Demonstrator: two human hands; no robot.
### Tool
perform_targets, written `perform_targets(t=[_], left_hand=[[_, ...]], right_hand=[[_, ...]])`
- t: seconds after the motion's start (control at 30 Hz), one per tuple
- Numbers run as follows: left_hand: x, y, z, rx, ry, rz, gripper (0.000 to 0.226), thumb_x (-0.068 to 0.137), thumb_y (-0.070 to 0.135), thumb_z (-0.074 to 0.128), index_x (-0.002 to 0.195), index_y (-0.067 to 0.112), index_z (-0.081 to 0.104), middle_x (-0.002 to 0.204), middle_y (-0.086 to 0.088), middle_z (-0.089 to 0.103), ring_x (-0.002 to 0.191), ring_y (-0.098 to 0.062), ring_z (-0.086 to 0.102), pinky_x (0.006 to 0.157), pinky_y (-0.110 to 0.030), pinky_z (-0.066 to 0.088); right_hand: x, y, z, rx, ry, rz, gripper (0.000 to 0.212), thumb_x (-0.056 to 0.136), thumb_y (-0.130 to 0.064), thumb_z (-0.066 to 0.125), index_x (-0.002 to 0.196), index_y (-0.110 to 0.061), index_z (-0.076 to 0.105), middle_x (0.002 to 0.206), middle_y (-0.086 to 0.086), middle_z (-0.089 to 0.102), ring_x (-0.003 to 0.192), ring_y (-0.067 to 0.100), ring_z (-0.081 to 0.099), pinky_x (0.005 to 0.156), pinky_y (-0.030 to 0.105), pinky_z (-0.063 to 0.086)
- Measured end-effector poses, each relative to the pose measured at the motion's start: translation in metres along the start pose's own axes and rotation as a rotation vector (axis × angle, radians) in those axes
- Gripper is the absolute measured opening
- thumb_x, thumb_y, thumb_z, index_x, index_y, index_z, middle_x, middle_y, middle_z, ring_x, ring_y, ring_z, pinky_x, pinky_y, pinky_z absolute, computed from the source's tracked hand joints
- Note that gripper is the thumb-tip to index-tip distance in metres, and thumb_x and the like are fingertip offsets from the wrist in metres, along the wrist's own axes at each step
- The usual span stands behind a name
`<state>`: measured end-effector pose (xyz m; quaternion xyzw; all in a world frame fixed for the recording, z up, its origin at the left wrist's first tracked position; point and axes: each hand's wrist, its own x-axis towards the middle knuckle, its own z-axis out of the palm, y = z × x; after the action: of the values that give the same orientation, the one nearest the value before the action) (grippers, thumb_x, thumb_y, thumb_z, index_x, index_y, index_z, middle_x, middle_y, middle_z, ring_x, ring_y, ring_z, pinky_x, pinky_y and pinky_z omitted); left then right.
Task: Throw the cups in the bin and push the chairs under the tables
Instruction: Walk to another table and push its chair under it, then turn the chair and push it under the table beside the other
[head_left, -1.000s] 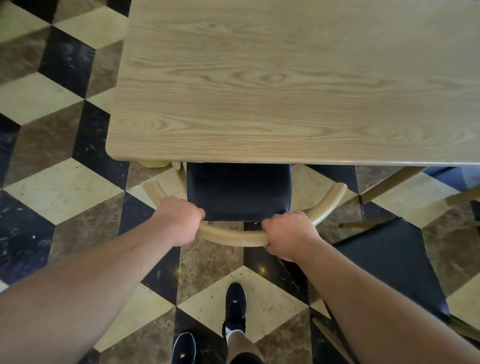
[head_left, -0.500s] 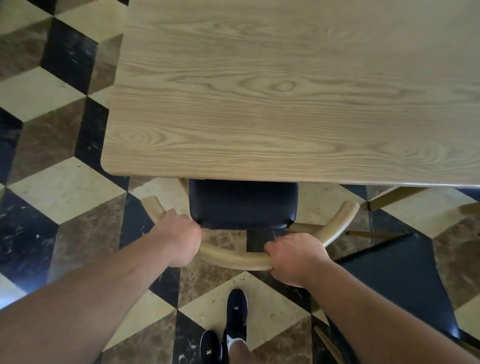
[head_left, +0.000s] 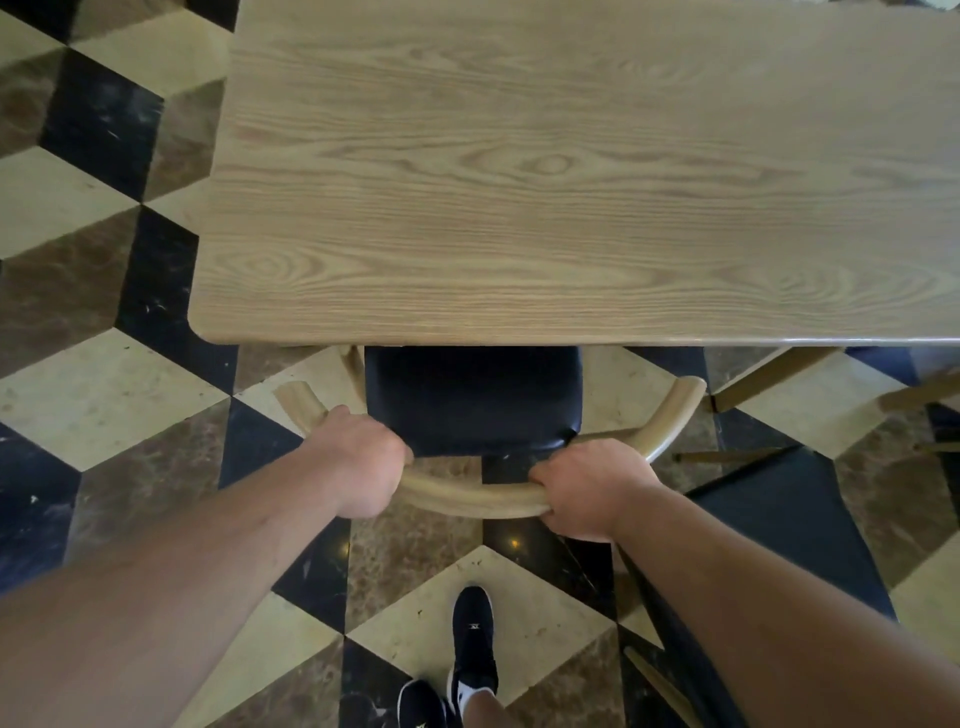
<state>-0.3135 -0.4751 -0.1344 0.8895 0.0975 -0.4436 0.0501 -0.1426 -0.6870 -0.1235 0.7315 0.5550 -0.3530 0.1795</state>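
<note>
Nearest the camera, two black shoes (head_left: 470, 654) stand on the patterned tile floor (head_left: 104, 374), with a second dark-seated chair (head_left: 779, 525) just right of the right forearm. Ahead of them, the left hand (head_left: 358, 467) and right hand (head_left: 589, 488) each have their grip wrapped closed around the curved wooden back rail of the chair (head_left: 470, 400), whose black seat sits partly beneath the near edge of the desk. Beyond, the light wooden desk (head_left: 545, 182) shows bare grain; no container is visible.
</note>
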Motion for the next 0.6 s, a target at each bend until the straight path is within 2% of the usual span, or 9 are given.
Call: perform_targets(t=[0.1,0.2,0.27,0.37,0.43,0.47,0.53,0.6], left_hand=[[0.000,0.001,0.002,-0.005,0.027,0.000,0.027,0.091,0.020,0.060,0.109,0.039,0.067,0.085,0.011,0.060,0.084,-0.018,0.058,0.087,-0.043,0.045],[-0.003,0.002,0.006,-0.009,0.052,-0.012,0.022,0.090,0.020,0.060,0.100,0.039,0.065,0.084,0.010,0.060,0.079,-0.016,0.056,0.091,-0.045,0.049],[-0.006,0.005,0.006,0.011,0.083,-0.026,0.016,0.092,0.022,0.062,0.093,0.037,0.062,0.082,0.009,0.061,0.076,-0.015,0.055,0.091,-0.045,0.050],[-0.009,0.009,0.010,0.032,0.155,-0.054,0.015,0.093,0.024,0.062,0.084,0.035,0.057,0.082,0.007,0.062,0.075,-0.016,0.055,0.078,-0.040,0.047],[-0.011,0.013,0.015,0.026,0.247,-0.114,0.010,0.094,0.031,0.066,0.089,0.034,0.058,0.089,0.006,0.059,0.081,-0.017,0.052,0.071,-0.038,0.038],[-0.014,0.018,0.020,0.004,0.293,-0.163,0.011,0.094,0.034,0.069,0.094,0.033,0.058,0.094,0.005,0.057,0.087,-0.019,0.051,0.075,-0.040,0.038],[-0.021,0.035,0.029,-0.089,0.381,-0.281,0.029,0.090,0.032,0.077,0.113,0.027,0.059,0.106,-0.002,0.058,0.104,-0.028,0.055,0.096,-0.046,0.044],[-0.034,0.062,0.038,-0.190,0.472,-0.335,0.053,0.086,0.035,0.081,0.131,0.022,0.057,0.124,-0.008,0.061,0.120,-0.034,0.056,0.107,-0.052,0.043]], right_hand=[[-0.002,-0.002,-0.001,-0.015,-0.009,0.024,0.018,0.096,-0.043,0.060,0.111,-0.037,0.069,0.089,-0.014,0.063,0.082,0.013,0.062,0.078,0.039,0.059],[-0.001,-0.005,0.001,-0.007,-0.012,0.053,0.020,0.094,-0.045,0.064,0.113,-0.041,0.069,0.086,-0.016,0.061,0.078,0.011,0.060,0.071,0.036,0.055],[0.000,-0.005,0.003,-0.016,-0.007,0.077,0.022,0.093,-0.048,0.064,0.113,-0.042,0.069,0.087,-0.016,0.063,0.080,0.012,0.061,0.071,0.038,0.057],[-0.002,-0.008,0.006,-0.044,0.007,0.102,0.024,0.090,-0.050,0.060,0.110,-0.041,0.070,0.087,-0.016,0.065,0.081,0.013,0.063,0.074,0.042,0.060],[-0.004,-0.012,0.003,-0.047,0.010,0.115,0.019,0.091,-0.048,0.062,0.106,-0.039,0.069,0.086,-0.015,0.064,0.079,0.011,0.061,0.072,0.040,0.059],[-0.007,-0.015,0.002,-0.054,0.001,0.125,0.016,0.092,-0.047,0.064,0.105,-0.038,0.068,0.086,-0.014,0.063,0.078,0.011,0.060,0.072,0.040,0.058],[-0.014,-0.020,0.004,-0.079,0.042,0.153,0.019,0.092,-0.046,0.066,0.108,-0.035,0.066,0.088,-0.010,0.061,0.080,0.014,0.059,0.073,0.041,0.056],[-0.018,-0.025,0.014,-0.109,0.160,0.184,0.036,0.092,-0.048,0.071,0.122,-0.030,0.064,0.102,-0.004,0.064,0.097,0.024,0.060,0.082,0.045,0.052]])
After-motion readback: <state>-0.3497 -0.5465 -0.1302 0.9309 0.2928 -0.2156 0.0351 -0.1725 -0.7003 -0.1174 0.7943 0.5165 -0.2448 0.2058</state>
